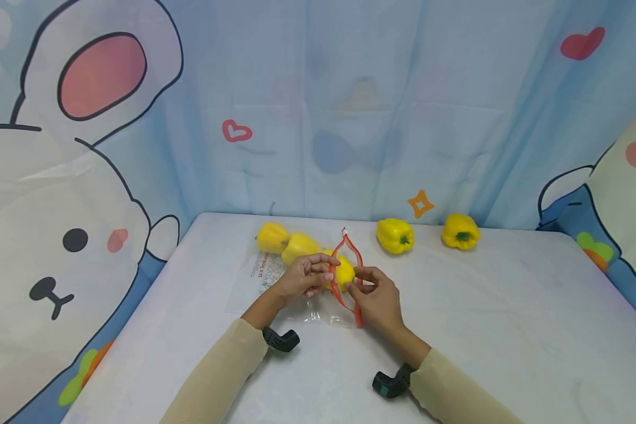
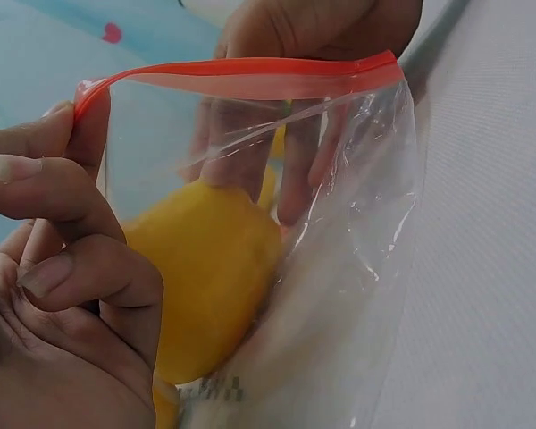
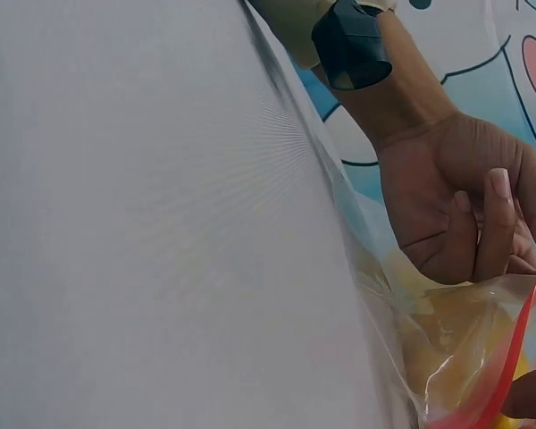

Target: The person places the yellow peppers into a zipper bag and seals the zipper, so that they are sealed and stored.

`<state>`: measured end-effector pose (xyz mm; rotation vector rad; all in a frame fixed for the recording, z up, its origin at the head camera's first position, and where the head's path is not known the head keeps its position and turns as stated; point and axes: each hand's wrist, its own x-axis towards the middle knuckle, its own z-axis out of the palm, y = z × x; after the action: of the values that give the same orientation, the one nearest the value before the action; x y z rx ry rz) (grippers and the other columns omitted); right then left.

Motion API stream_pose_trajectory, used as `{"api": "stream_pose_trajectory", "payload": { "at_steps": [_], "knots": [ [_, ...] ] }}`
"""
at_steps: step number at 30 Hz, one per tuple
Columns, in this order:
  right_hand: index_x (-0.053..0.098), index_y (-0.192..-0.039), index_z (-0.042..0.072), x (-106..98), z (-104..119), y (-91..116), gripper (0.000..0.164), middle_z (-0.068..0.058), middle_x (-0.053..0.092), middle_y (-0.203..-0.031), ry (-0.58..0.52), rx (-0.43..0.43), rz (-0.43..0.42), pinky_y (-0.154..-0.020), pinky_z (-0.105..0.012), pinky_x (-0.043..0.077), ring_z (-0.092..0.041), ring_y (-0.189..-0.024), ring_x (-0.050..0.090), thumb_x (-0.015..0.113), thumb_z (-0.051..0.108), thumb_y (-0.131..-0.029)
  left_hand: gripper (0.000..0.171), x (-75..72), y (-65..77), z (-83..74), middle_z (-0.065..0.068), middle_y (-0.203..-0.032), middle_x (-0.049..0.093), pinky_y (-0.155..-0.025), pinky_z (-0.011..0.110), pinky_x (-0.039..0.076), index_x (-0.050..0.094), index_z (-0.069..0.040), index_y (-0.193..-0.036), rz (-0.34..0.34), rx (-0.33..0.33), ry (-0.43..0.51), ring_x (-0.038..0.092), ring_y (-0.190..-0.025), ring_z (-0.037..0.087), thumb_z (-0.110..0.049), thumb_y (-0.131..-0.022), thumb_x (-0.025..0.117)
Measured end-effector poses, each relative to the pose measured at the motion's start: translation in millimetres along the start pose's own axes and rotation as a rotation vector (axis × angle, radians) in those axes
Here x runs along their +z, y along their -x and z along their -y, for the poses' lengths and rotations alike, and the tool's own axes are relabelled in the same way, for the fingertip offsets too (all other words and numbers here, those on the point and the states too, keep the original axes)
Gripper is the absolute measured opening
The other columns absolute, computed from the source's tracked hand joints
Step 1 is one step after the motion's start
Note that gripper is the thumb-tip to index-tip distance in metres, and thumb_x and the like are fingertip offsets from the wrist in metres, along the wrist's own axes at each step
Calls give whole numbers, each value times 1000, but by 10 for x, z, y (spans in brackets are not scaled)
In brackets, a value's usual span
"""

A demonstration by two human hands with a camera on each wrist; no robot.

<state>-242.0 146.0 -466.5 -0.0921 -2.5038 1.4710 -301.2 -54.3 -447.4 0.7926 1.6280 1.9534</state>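
A person's two hands work at a clear plastic bag (image 1: 320,309) whose mouth is edged by a red strip (image 2: 250,67). The left hand (image 1: 303,275) pinches that edge between thumb and fingers, the other fingers bent towards the palm in the left wrist view. At the spread mouth sits a yellow pepper (image 1: 344,272), seen through the plastic from the left wrist. The right hand (image 1: 380,294) is on the opposite side of the mouth, its fingers touching this pepper; whether they grasp it or merely press it, I cannot tell.

Two more peppers lie just beyond the left hand, over the printed part of the bag: the far-left pepper (image 1: 272,238) and its neighbour (image 1: 299,247), close together (whether inside the plastic or resting on it is hard to tell). On the bench (image 1: 509,330), well to the right of the bag and near the back edge, lie an upper pepper (image 1: 394,236) and the rightmost pepper (image 1: 460,231), apart from each other, their green stems facing the person. Behind hangs a pale blue curtain (image 1: 350,118) with cartoon animals. A black device (image 1: 281,340) sits at the left wrist, below a beige sleeve (image 1: 217,371).
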Motion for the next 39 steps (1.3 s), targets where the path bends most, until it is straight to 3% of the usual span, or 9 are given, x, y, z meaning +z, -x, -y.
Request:
{"api": "stream_pose_trajectory", "payload": {
  "at_steps": [9,21,39],
  "knots": [
    [62,-124,12,10,37,-47,44,-8,68,-125,32,9,1,-79,-34,59,-24,-94,72,76,29,-86,46,-13,-2,1,-9,-81,66,-43,15,34,48,10,-131,18,6,-6,39,-44,3,-16,-96,64],
    [59,-129,14,0,46,-161,44,-6,67,-128,79,35,23,-84,-35,58,-22,-98,67,72,29,-89,39,-10,3,-4,-8,-80,65,-43,15,34,46,12,-132,12,3,2,40,-44,4,-5,-98,56],
    [58,-130,12,22,109,-199,45,-9,65,-131,96,44,33,-90,-39,56,-26,-111,67,72,26,-90,44,-18,1,5,-10,-80,64,-44,14,34,44,13,-132,26,-14,10,39,-44,4,-10,-98,59]
  ]
}}
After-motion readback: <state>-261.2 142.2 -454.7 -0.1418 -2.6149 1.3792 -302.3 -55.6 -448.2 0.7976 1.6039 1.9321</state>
